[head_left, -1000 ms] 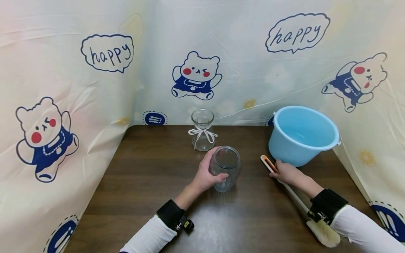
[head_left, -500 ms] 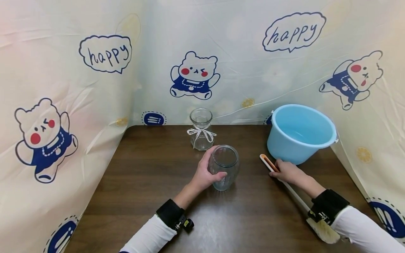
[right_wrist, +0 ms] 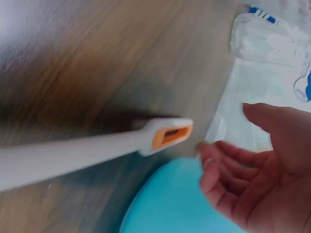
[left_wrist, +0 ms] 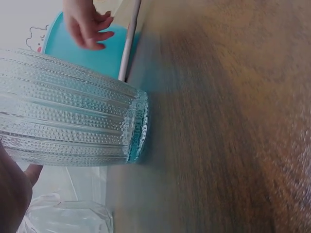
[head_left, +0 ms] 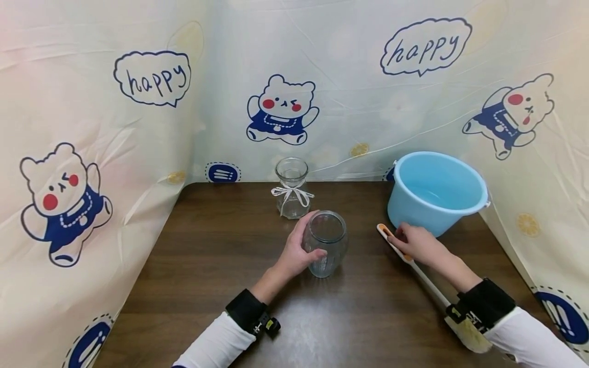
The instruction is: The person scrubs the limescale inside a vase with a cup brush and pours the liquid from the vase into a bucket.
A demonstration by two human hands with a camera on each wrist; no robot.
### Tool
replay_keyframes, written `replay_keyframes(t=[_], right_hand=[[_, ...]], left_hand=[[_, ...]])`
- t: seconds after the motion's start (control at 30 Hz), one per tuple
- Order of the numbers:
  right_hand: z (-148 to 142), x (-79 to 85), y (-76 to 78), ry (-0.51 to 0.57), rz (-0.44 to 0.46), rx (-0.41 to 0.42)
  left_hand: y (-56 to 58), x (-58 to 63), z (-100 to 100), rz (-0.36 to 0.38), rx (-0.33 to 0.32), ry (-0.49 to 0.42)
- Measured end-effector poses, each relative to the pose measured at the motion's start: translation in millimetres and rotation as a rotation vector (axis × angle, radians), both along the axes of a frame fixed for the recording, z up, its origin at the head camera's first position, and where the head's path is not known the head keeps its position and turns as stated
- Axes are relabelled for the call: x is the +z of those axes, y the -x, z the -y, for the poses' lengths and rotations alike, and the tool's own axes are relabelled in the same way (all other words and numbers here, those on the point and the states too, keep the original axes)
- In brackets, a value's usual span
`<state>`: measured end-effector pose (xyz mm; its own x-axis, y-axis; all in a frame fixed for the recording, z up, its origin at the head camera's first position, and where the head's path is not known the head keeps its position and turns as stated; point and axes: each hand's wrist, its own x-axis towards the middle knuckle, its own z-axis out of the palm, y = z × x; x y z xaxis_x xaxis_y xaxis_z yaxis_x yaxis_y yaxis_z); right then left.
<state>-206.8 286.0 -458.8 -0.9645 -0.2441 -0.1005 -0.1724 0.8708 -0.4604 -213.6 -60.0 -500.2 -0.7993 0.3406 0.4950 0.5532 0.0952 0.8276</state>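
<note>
My left hand (head_left: 294, 250) grips a clear glass jar (head_left: 327, 250) by its side, the thumb across the front. In the left wrist view the jar (left_wrist: 73, 111) shows a ribbed, dotted wall, its base close to the tabletop. A long-handled sponge brush (head_left: 431, 284) lies on the table, with a white handle, an orange inset and a cream sponge head partly hidden under the right wrist. Over the handle is my right hand (head_left: 422, 246). In the right wrist view its loosely bent fingers (right_wrist: 233, 174) hold nothing, apart from the brush handle (right_wrist: 97, 150).
A light blue bucket (head_left: 411, 204) stands at the back right, just behind the right hand. Behind the jar is a small glass vase (head_left: 292, 207) with a white bow. A printed cloth (head_left: 349, 112) hangs round the back and sides of the brown table (head_left: 207, 255).
My right hand has let go of the brush handle and risen slightly off it. The left hand still holds the jar in the same place.
</note>
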Motion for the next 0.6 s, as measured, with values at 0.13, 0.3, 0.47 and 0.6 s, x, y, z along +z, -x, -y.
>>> replay_keyframes(t=[0.13, 0.3, 0.47, 0.6], right_hand=[[17.0, 11.0, -5.1, 0.075, -0.092, -0.011], [32.2, 17.6, -6.0, 0.124, -0.174, 0.0], [45.7, 23.3, -9.1, 0.195, -0.165, 0.038], [58.8, 29.7, -10.5, 0.244, -0.132, 0.06]], left_hand=[[3.5, -2.3, 1.8, -0.063, -0.001, 0.008], [7.4, 0.6, 6.6, -0.19, 0.011, 0.011], [11.1, 9.1, 21.1, -0.242, 0.15, 0.062], [15.1, 23.6, 39.8, -0.162, 0.288, 0.184]])
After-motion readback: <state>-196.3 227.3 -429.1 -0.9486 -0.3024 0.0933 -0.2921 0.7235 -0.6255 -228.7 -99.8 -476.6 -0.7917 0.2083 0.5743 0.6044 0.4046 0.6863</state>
